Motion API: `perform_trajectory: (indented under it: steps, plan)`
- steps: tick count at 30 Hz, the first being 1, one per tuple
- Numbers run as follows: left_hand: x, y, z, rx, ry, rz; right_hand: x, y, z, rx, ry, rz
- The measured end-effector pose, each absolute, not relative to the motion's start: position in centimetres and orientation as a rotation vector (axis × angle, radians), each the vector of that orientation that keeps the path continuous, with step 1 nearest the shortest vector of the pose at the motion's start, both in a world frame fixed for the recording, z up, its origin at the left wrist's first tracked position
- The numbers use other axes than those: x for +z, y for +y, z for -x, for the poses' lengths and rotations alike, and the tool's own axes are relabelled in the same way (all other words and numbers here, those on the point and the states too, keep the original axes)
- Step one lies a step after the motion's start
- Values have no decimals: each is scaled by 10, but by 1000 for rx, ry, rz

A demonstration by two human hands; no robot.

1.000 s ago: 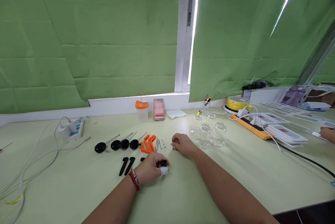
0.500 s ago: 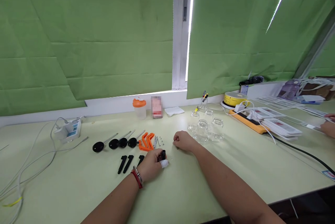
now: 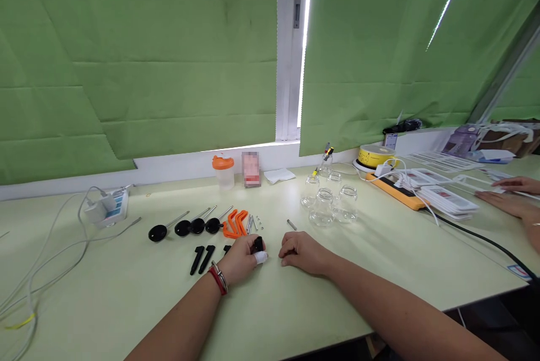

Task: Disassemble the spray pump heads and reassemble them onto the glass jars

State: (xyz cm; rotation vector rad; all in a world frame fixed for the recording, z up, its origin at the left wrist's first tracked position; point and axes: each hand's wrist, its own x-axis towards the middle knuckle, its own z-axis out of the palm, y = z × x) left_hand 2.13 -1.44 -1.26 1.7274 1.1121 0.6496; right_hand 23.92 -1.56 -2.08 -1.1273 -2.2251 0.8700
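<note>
My left hand (image 3: pixel 242 260), with white tape round its thumb, is closed round a black plastic part (image 3: pixel 258 244); only one end of it shows. My right hand (image 3: pixel 301 251) rests low on the table just to the right, its fingers curled in a pinch; whatever is between them is hidden. Beyond it lies a small metal spring (image 3: pixel 291 224). Left of my hands are black handles (image 3: pixel 206 258), one partly covered. Orange angled parts (image 3: pixel 236 223), metal pins (image 3: pixel 252 224) and tiny metal pieces (image 3: pixel 259 222) lie behind my left hand.
Black round discs with metal rods (image 3: pixel 158 233) lie at left. Glass jars (image 3: pixel 324 207) stand behind my right hand. An orange power strip (image 3: pixel 396 191) and white cards (image 3: pixel 453 203) are at right, near another person's hands (image 3: pixel 506 201). Cables (image 3: pixel 86 237) trail far left.
My right hand has drawn back toward me, and the spring is now uncovered beyond it. My left hand still holds the black part. The other person's hands reach further in at right.
</note>
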Motion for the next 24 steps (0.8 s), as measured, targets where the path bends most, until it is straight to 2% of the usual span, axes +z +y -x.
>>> perform_trajectory:
  steps: [12,18,24]
  plan:
    - [-11,-15,-21,630,1062,-1733,-24,-13,-230,758,-2188,1153]
    - [-15,-13,-20,676,998,-1777,-7,-6,-209,936,-1821,1106]
    - [-17,-12,-22,702,952,-1777,-5,-3,-187,1097,-1759,956]
